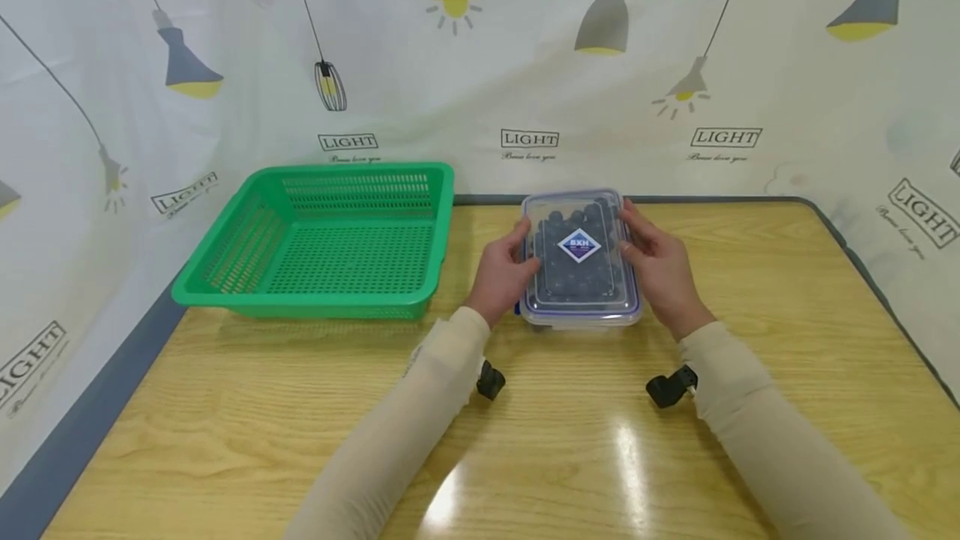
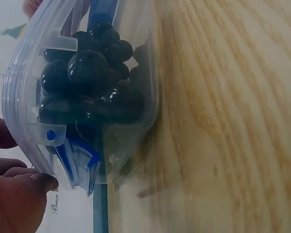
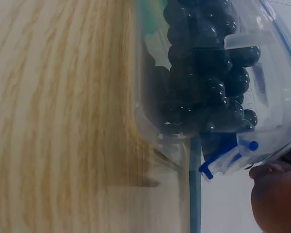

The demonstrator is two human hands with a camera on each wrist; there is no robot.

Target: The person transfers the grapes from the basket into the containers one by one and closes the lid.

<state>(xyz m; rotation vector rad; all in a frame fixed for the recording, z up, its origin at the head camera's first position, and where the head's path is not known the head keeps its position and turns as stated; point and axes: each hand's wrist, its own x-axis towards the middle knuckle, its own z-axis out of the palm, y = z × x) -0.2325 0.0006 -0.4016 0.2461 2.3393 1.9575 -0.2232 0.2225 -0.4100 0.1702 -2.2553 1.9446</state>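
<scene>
A clear plastic food container (image 1: pixel 543 307) stands on the table, its clear lid (image 1: pixel 555 277) edged in blue-purple and bearing a diamond-shaped BXH label. Inside lie many dark, round, glossy fruits (image 2: pixel 87 70) that look like grapes. At the container's left side, my left hand (image 1: pixel 501 277) holds the lid's edge, thumb on top. My right hand (image 1: pixel 663 273) holds the opposite edge in a similar way. Blue-trimmed latch flaps stick out from the wall, one latch flap (image 2: pixel 80 160) in the left wrist view and another latch flap (image 3: pixel 228 155) in the right. Some fingertips are hidden.
A green perforated plastic basket (image 1: pixel 438 273) stands left of the container on the wood-grain table (image 1: pixel 570 440). Behind the table hangs a white curtain (image 1: pixel 525 65) printed with lamps. A dark border (image 1: pixel 847 248) runs along the table's far and right edges.
</scene>
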